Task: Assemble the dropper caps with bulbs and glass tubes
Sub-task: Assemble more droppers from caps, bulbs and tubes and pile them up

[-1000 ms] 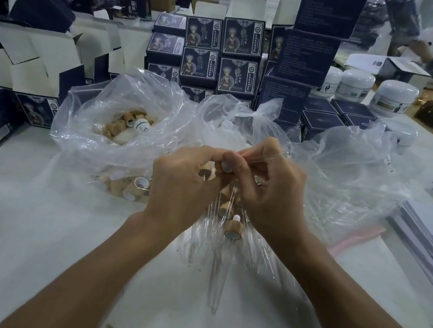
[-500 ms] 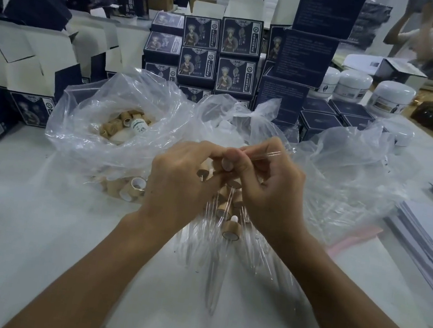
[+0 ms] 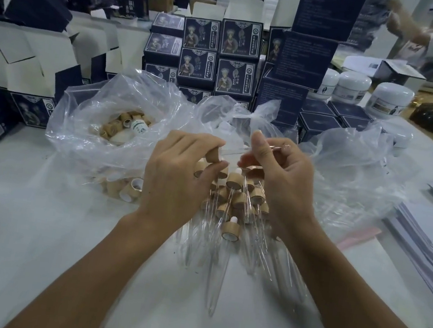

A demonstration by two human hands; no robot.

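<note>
Meanwhile the plastic bag near the worktop's far edge holds wooden caps, while the left hand pinches a cap and the right hand pinches a glass tube.

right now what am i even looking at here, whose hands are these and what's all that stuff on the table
This is a single picture from a camera worn on a person's head, looking down at their own two bare hands; there is no machine. The left hand pinches a tan wooden-looking dropper cap. The right hand pinches a thin clear glass tube that points toward that cap. Under the hands, on the white table, lies a pile of finished droppers. To the left, a clear plastic bag holds loose caps. Behind stand dark blue printed boxes and white jars.
</note>
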